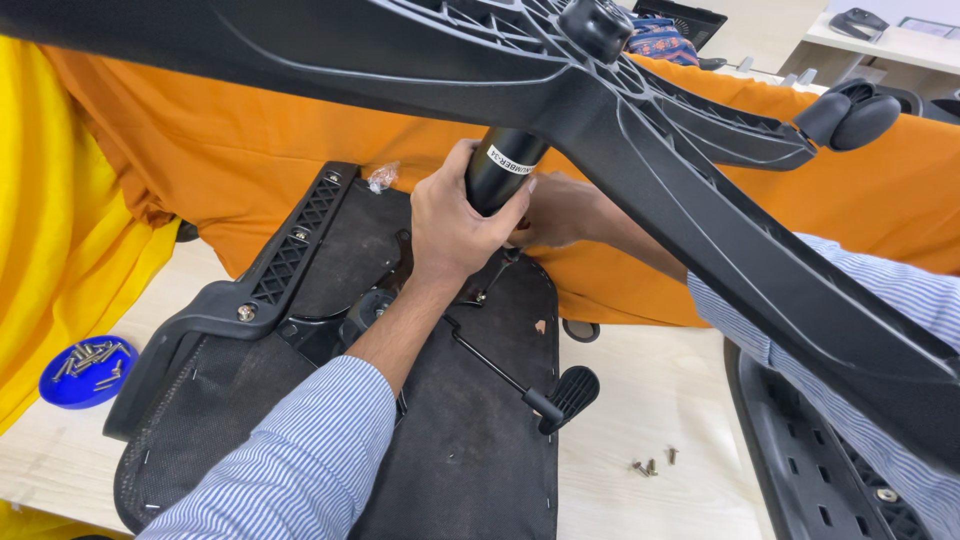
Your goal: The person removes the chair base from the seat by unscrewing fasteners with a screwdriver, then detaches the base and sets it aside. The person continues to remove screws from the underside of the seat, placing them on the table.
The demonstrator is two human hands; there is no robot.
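Note:
An upturned black office chair seat lies on a pale wooden table. A black gas cylinder stands up from the seat's metal mechanism and carries the black five-arm wheel base overhead. My left hand is wrapped around the cylinder's lower part. My right hand reaches under a base arm and touches the cylinder's foot; its fingers are partly hidden. A black lever with a paddle handle sticks out from the mechanism.
A blue dish holding several screws sits at the left. Three loose screws lie on the table. A black armrest is bolted to the seat's left side. Another black plastic chair part is at the lower right. Orange and yellow cloth hangs behind.

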